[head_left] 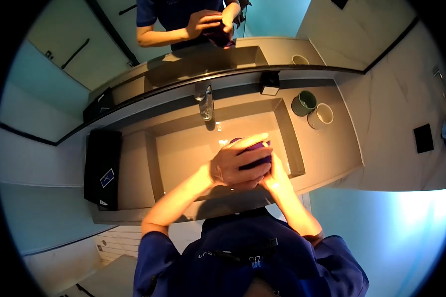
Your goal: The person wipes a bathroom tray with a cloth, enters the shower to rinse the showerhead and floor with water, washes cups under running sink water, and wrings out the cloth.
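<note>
My left hand (232,164) is wrapped over a dark purple bundle (256,157) that looks like a bunched cloth. From the other side, my right hand (276,174) closes round the same bundle, with its fingers partly hidden behind it. Both hands are above the wide rectangular sink (183,163), toward its right half. Beyond them, at the back of the basin, stands a chrome faucet (206,105). I cannot tell whether water is running. The mirror also shows the hands pressed together round the purple bundle.
To the right on the counter (327,158) are a dark green cup (304,103) and a pale cup (321,117) side by side. A small black box (270,83) stands by the mirror (183,54). Along the left end lies a black folded item (101,163) with a blue label.
</note>
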Available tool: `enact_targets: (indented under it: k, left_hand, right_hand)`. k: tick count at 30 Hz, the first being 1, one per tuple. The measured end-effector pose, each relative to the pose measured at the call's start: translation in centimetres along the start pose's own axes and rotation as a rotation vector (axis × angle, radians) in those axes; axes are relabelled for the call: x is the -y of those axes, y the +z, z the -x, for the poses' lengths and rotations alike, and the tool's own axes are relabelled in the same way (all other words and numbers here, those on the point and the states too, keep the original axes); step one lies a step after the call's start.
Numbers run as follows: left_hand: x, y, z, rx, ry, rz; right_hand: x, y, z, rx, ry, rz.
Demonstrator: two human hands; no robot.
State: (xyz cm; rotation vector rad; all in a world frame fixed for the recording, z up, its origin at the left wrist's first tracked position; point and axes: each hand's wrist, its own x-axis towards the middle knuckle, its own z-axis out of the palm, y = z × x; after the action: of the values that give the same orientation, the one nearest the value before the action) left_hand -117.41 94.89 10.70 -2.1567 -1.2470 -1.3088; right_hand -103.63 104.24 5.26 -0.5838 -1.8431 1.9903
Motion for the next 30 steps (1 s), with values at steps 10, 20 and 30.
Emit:
enact_targets:
  k: [10, 20, 30]
  left_hand:
    - [0.4, 0.8, -4.4, -1.098, -1.183, 1.624]
    - [2.4, 0.3, -0.3, -0.063, -1.707, 1.540]
    - [4.3, 1.2, 5.6, -0.135, -1.769, 1.278]
  right_hand:
    - [11.7, 2.6, -2.6, -0.312, -1.125, 0.291]
    - [10.9, 2.9, -1.6, 0.577, -1.286, 0.722]
    - [5.0, 6.2, -3.9, 0.725, -1.223, 0.773]
